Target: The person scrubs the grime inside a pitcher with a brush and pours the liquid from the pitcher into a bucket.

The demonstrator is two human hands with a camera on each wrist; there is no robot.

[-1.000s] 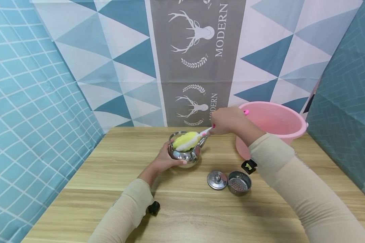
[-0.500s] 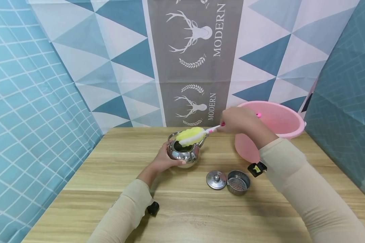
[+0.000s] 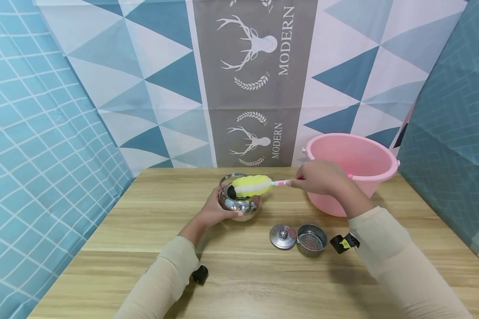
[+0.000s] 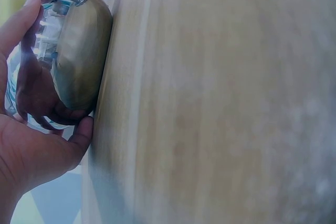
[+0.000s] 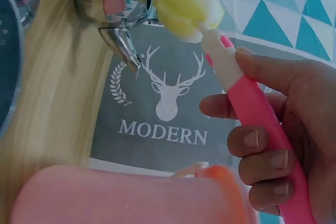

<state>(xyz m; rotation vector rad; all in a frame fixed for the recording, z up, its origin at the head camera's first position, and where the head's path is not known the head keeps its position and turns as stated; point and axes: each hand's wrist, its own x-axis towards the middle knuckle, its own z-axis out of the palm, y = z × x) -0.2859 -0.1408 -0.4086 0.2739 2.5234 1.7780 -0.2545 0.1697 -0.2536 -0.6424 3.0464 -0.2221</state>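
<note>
My left hand (image 3: 215, 212) holds a shiny steel teapot (image 3: 245, 210) by its side on the table, thumb along the front of the round belly. In the left wrist view, fingers and thumb curve around the teapot (image 4: 84, 51). My right hand (image 3: 323, 178) grips a sponge brush (image 3: 253, 186) with a yellow and white head. The head lies nearly level over the teapot's open mouth and hides part of it. Seen from the right wrist, my fingers wrap the brush's pink handle (image 5: 254, 106), thumb along its white neck. The teapot's spout (image 5: 121, 48) points down in that view.
A steel lid (image 3: 283, 236) and a perforated strainer cup (image 3: 311, 240) sit side by side in front of the teapot. At the back right stands a pink bucket (image 3: 377, 178), close behind my right hand. Patterned sheets (image 3: 171, 88) hang behind the wooden table (image 3: 255, 283).
My right hand has moved right and toward me. The brush head has lifted from the teapot's mouth and turned from a slant to nearly level. My left hand stays on the teapot.
</note>
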